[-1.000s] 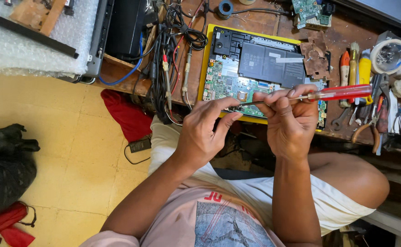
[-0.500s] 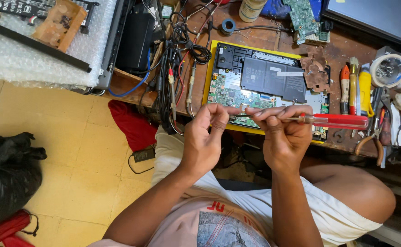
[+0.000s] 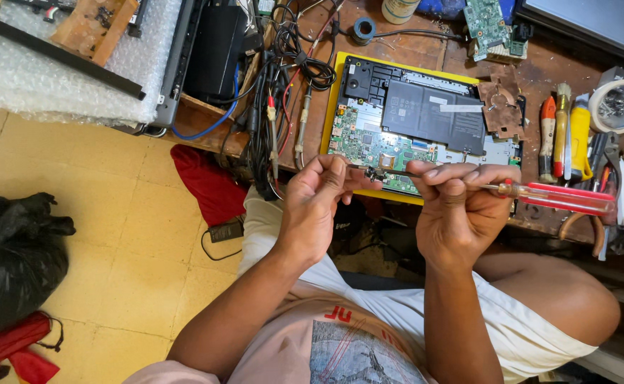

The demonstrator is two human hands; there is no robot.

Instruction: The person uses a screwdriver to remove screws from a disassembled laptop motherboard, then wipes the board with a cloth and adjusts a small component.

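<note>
Far left on the floor: black bag (image 3: 9, 263), red folded item (image 3: 13, 341) below it. Above that, bubble wrap sheet (image 3: 49, 78) on the bench's left end, with a black bar lying across it. Red cloth (image 3: 209, 181) hangs at the bench edge, next to a tangle of cables (image 3: 283, 78).

Left hand (image 3: 315, 210) raised in front of the bench edge, fingers curled shut, thumb and forefinger pinching a small dark metal part (image 3: 374, 173). Part is too small to identify, possibly a bracket or hinge piece.

Right hand (image 3: 458, 210) just beside the left, fingers closed around the shaft end of a red-handled screwdriver (image 3: 561, 198). Handle sticks out to the right, roughly level. Tip meets the small part between the two hands.

Directly behind the hands: opened laptop (image 3: 426, 121) lying on a yellow mat (image 3: 330, 107), green board and black battery exposed. Copper-coloured plate sits at its upper right corner.

Right of the laptop: row of hand tools (image 3: 564, 131), orange and yellow handles, then pliers. Tape roll (image 3: 614, 107) at far right. Loose green circuit board (image 3: 486, 21) at top.
</note>
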